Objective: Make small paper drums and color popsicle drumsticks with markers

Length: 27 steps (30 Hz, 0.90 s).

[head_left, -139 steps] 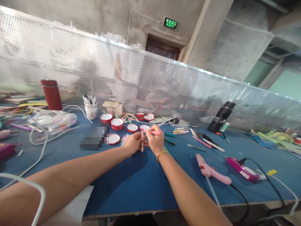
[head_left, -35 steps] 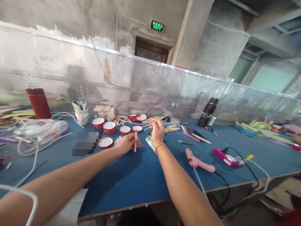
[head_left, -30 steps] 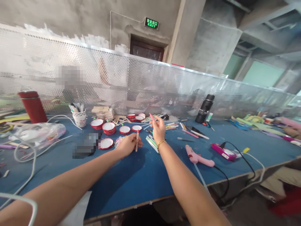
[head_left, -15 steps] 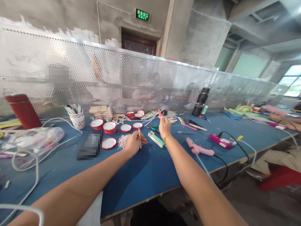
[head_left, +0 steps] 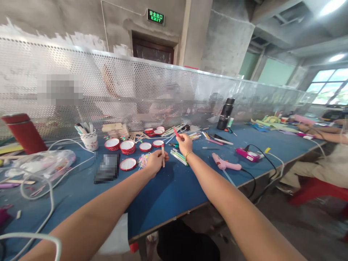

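The two hands stood apart above the blue worktop (head_left: 163,195), between its near edge and the items along its far edge. The left hand (head_left: 155,162) was clamped on a flat, pale wooden stick (head_left: 163,161) with a red upper end, held nearly upright. The right hand (head_left: 185,144) gripped a slim pink pen (head_left: 176,132), pointing up toward the far edge; no lettering could be made out on it. Green and white markers (head_left: 179,158) lay on the worktop just beside the right wrist.

Toward the far edge, a black cylindrical bottle (head_left: 226,114) bore white lettering too small to read, and a white paper cup (head_left: 89,140) full of pens carried a dark patterned band and illegible print. Beyond the worktop, on the concrete wall, the one clearly legible label was a green-lettered sign (head_left: 156,17): "安全出口" above "EXIT".
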Each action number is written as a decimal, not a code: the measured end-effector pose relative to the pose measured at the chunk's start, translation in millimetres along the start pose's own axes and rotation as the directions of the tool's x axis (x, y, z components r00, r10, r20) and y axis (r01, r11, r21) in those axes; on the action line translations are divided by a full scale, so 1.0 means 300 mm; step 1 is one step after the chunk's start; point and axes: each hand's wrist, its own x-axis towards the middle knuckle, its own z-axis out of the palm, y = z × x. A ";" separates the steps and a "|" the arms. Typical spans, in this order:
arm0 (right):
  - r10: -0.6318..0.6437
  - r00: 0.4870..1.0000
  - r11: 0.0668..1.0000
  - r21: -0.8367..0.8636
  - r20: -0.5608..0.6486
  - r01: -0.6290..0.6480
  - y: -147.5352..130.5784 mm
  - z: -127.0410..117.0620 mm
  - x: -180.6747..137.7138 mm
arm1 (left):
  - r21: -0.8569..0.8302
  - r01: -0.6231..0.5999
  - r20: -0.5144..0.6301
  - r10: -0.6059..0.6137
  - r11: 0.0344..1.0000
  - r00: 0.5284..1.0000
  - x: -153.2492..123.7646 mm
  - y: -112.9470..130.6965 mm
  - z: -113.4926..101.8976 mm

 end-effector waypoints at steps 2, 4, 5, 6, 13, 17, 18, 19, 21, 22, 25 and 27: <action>0.024 0.998 1.000 -0.005 0.063 -0.024 -0.009 0.009 -0.001 | 0.024 -0.027 0.003 0.026 0.999 1.000 0.000 0.002 -0.003; 0.030 0.992 0.999 -0.024 0.124 -0.027 -0.025 0.016 0.007 | 0.062 -0.043 -0.003 0.043 0.997 0.999 0.002 0.005 -0.008; 0.029 0.987 0.999 -0.037 0.160 -0.023 -0.036 0.017 0.015 | 0.080 -0.042 -0.013 0.044 0.996 0.999 0.003 0.008 -0.012; 0.025 0.980 0.999 -0.052 0.198 -0.015 -0.049 0.013 0.024 | 0.092 -0.038 -0.023 0.040 0.995 0.999 0.005 0.011 -0.015; 0.025 0.938 0.971 -0.232 0.346 0.060 -0.091 -0.155 0.065 | 0.031 -0.033 -0.010 0.034 0.999 0.999 0.016 0.020 -0.031; 0.066 0.917 0.922 -0.376 0.393 0.094 -0.038 -0.295 0.008 | 0.030 -0.027 -0.011 0.027 0.999 1.000 0.015 0.020 -0.031; 0.072 0.911 0.910 -0.400 0.406 0.107 -0.023 -0.322 -0.010 | 0.037 -0.024 -0.014 0.024 0.999 1.000 0.014 0.022 -0.030; 0.078 0.905 0.900 -0.421 0.419 0.118 -0.009 -0.344 -0.027 | 0.044 -0.022 -0.015 0.023 0.999 1.000 0.012 0.024 -0.029; 0.085 0.891 0.881 -0.451 0.445 0.141 0.012 -0.371 -0.054 | 0.059 -0.026 -0.017 0.027 0.998 1.000 0.007 0.028 -0.026; 0.086 0.886 0.873 -0.462 0.456 0.153 0.018 -0.377 -0.063 | 0.065 -0.028 -0.020 0.030 0.997 0.999 0.005 0.029 -0.025; 0.080 0.874 0.853 -0.486 0.479 0.189 0.028 -0.369 -0.077 | 0.074 -0.027 -0.039 0.030 0.997 0.999 0.002 0.031 -0.021; 0.073 0.867 0.843 -0.495 0.493 0.211 0.031 -0.351 -0.076 | 0.070 -0.019 -0.045 0.022 0.997 0.999 0.000 0.032 -0.020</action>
